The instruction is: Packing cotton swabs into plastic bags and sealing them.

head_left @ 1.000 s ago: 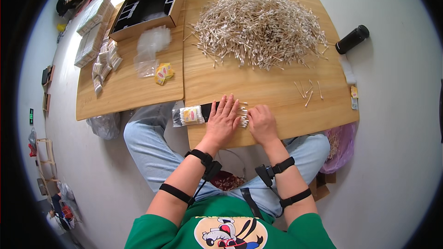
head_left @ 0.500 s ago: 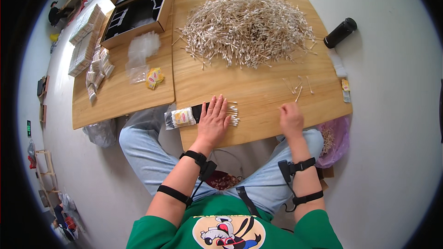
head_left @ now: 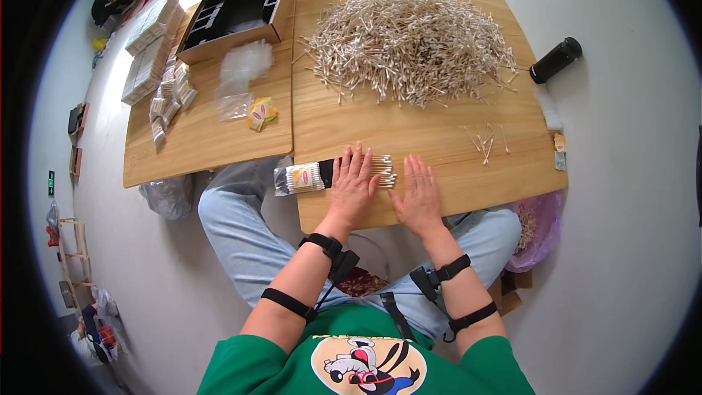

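My left hand (head_left: pixel 352 184) lies flat over a row of cotton swabs (head_left: pixel 382 170) and a dark strip (head_left: pixel 326 172); the swab tips stick out to its right. Left of the strip, at the table's front edge, is a clear bag of swabs (head_left: pixel 300 178) with a yellow and white label. My right hand (head_left: pixel 418 194) rests on the wood just right of the swab tips, fingers stretched out and holding nothing. A few loose swabs (head_left: pixel 486 143) lie farther right. What is under my left palm is hidden.
A big heap of swabs (head_left: pixel 417 44) covers the table's far part. On the left table are an open carton (head_left: pixel 241 22), clear bags (head_left: pixel 241 73), yellow cards (head_left: pixel 262 113) and packed bundles (head_left: pixel 164 106). A black bottle (head_left: pixel 556 60) is beyond the right edge; a purple bag (head_left: pixel 542 230) sits below.
My right hand has moved left from beside the loose swabs, and its curled fingers have straightened. One more swab now lies in the loose group. My left hand stays on the swab row.
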The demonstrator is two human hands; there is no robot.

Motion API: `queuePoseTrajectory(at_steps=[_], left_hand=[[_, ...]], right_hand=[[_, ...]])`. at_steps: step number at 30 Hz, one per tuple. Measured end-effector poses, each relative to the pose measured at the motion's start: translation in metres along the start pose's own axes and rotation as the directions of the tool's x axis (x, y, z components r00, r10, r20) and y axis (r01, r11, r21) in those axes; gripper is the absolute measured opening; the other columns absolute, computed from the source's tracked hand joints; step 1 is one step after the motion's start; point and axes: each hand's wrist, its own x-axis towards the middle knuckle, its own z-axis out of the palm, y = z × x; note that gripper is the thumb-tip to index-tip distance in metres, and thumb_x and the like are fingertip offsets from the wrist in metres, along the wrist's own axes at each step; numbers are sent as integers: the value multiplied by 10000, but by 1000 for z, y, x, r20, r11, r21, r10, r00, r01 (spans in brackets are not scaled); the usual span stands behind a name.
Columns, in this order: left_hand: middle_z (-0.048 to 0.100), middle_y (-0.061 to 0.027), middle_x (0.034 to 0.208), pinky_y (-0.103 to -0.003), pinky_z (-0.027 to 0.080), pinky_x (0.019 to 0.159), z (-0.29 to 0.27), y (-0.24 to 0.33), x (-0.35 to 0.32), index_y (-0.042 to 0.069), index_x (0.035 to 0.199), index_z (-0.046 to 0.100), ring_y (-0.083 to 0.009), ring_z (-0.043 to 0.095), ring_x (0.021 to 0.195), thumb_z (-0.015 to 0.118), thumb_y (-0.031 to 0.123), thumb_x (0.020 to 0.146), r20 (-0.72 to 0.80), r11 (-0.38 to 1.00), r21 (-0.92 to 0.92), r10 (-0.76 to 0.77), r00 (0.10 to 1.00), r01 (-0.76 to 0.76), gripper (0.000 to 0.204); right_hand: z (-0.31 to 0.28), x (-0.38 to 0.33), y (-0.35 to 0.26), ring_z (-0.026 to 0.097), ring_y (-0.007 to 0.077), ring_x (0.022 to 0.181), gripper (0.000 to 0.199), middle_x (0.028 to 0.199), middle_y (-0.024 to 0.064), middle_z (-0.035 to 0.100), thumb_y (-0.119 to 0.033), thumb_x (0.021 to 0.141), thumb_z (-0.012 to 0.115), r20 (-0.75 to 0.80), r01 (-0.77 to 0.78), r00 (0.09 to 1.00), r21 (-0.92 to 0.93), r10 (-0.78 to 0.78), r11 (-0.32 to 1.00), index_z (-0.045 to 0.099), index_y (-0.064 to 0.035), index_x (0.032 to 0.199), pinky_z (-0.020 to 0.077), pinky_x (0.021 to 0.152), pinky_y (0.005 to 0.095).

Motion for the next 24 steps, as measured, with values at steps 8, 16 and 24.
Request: queuePoseTrajectory(at_steps=[8,16,24], left_hand=[[238,-139,1601,-466,128,1205,-8,2,-2,107,1518,328,-268,203,1489,439,430,999,87,1000,-26,18,996,-16,622],[254,-142,1596,-454,127,1208,-7,-4,-10,15,1495,334,-262,205,1489,463,400,980,88,995,-31,94,992,-91,655],[264,-119,1596,-448,129,1207,-7,-3,-2,31,1498,340,-247,196,1493,431,394,999,65,998,-1,60,996,-60,624]], right_hand=[[21,17,-16,231,333,1473,738,1555,220,298,-332,912,536,228,83,973,-228,-30,970,275,22,1506,120,1199,521],[22,17,-18,242,290,1474,708,1571,165,301,-302,892,560,293,63,956,-222,5,973,324,-32,1503,110,1203,521],[25,28,-11,265,296,1464,727,1567,161,310,-328,899,567,253,101,967,-251,-36,963,311,-13,1502,145,1193,533]])
